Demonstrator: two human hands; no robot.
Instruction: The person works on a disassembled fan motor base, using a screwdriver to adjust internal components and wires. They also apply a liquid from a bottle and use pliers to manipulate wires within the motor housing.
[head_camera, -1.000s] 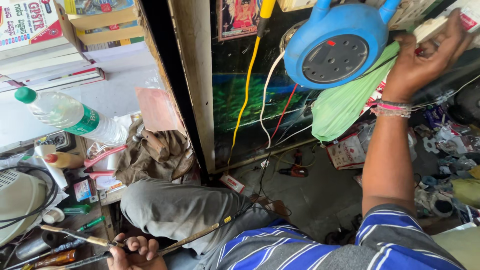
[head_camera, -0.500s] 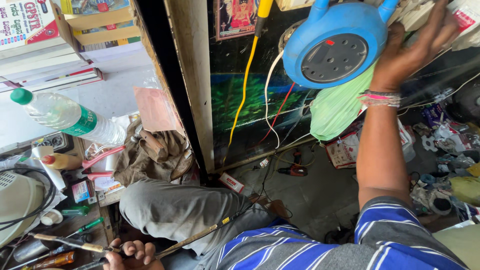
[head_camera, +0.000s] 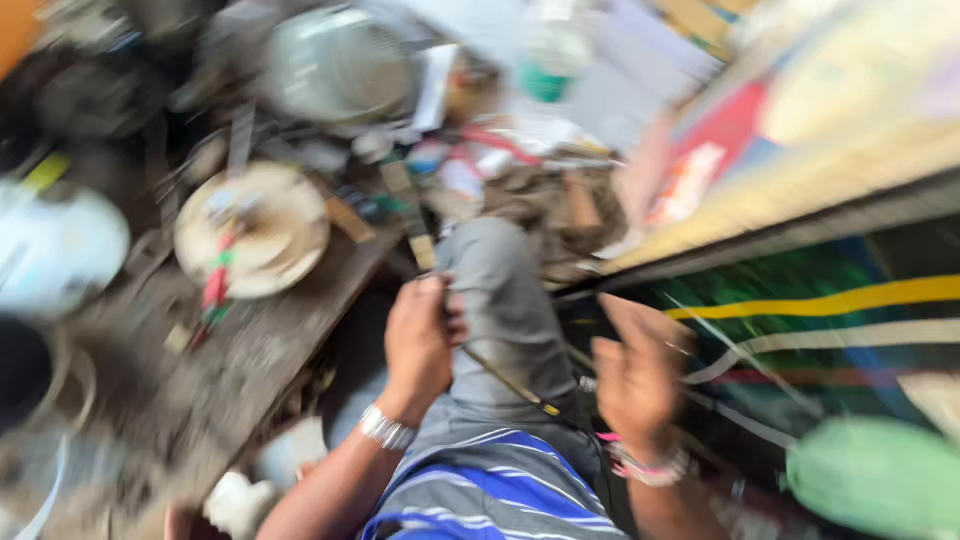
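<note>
beside cluttered workbench, left hand grips thin rod.

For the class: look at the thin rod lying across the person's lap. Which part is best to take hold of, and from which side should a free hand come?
Probably the bare middle of the thin rod, taken from above. It slants across the grey-trousered lap, its upper end already in the left hand, so that end is taken. The right hand is open beside the lower end. Blur hides finer detail.
</note>
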